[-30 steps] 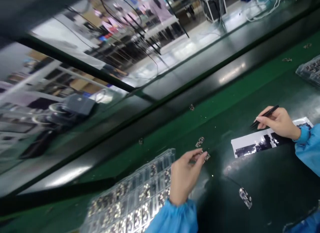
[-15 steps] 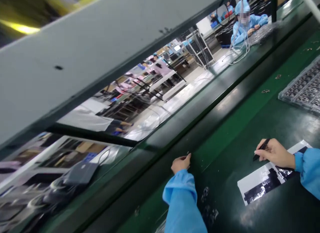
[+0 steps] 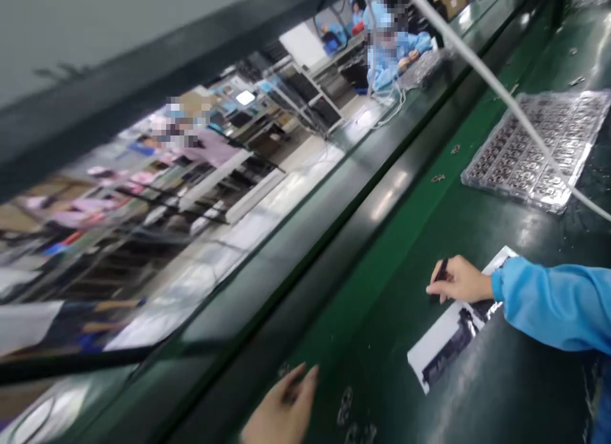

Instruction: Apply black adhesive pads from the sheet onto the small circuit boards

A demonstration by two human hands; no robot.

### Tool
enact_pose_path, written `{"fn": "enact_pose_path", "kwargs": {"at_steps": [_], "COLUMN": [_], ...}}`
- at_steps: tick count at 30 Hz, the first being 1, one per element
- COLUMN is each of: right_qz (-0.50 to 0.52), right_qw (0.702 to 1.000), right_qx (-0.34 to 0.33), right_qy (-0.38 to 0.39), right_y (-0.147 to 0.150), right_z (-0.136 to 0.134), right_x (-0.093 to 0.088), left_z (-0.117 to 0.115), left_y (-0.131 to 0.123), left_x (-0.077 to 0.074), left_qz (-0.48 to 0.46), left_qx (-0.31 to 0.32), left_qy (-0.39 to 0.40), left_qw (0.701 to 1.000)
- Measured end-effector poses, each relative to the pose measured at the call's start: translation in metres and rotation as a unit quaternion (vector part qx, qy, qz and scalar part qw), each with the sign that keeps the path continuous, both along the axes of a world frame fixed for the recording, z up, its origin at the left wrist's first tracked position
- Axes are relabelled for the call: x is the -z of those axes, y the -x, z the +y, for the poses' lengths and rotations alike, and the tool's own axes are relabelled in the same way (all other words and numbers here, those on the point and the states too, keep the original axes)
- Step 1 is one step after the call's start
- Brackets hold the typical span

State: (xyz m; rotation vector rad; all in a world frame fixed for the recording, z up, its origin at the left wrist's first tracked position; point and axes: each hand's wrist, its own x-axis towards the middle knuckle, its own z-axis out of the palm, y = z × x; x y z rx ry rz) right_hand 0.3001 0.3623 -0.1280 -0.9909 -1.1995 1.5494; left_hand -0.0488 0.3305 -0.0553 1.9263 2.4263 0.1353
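Note:
My left hand (image 3: pixel 281 406) is low in the view over the green belt, slightly blurred. Its thumb and forefinger are apart, and I make out nothing held between them. A small metal part (image 3: pixel 284 369) lies just beyond the fingertips. Several more small metal parts (image 3: pixel 344 406) are to the right of that hand. My right hand (image 3: pixel 463 280) is closed around a slim black tool (image 3: pixel 442 271), whose exact kind is unclear. Below this hand lies a white sheet (image 3: pixel 432 342) with glossy black pieces (image 3: pixel 453 348) along it, partly covered by the hand and sleeve.
A clear plastic tray (image 3: pixel 515 199) full of small metal parts stands at the right, crossed by a pale cable (image 3: pixel 501 91). Loose parts (image 3: pixel 438 178) lie along the belt. A grey beam (image 3: pixel 143 69) spans the upper left. Another person in blue (image 3: pixel 382 56) sits beyond the rail.
The view has swung to the right, so the whole tray now shows. My left hand has parted its fingers from a pinch on a small part. My right hand still grips the black tool.

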Motion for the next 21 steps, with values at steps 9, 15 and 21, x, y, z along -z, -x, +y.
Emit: {"fn": "enact_pose_path", "kwargs": {"at_steps": [9,15,21], "right_qz": [-0.026,-0.061,-0.042], "right_qw": [0.996,0.985,0.982], "right_qx": [-0.084,-0.161,-0.184], "right_qy": [0.002,0.021,0.034], "right_y": [-0.028,-0.05,-0.014], "right_z": [-0.022,-0.04,-0.049], "right_x": [-0.036,-0.043,-0.061], "left_z": [-0.092,-0.123,-0.147], "left_y": [-0.156,-0.159,-0.152], "left_x": [0.04,0.031,0.033], "left_qz": [-0.03,-0.035,-0.064], "left_qx": [0.355,0.3,0.258], "left_qy": [0.052,-0.012,-0.057], "left_qw": [0.933,0.953,0.962]}}
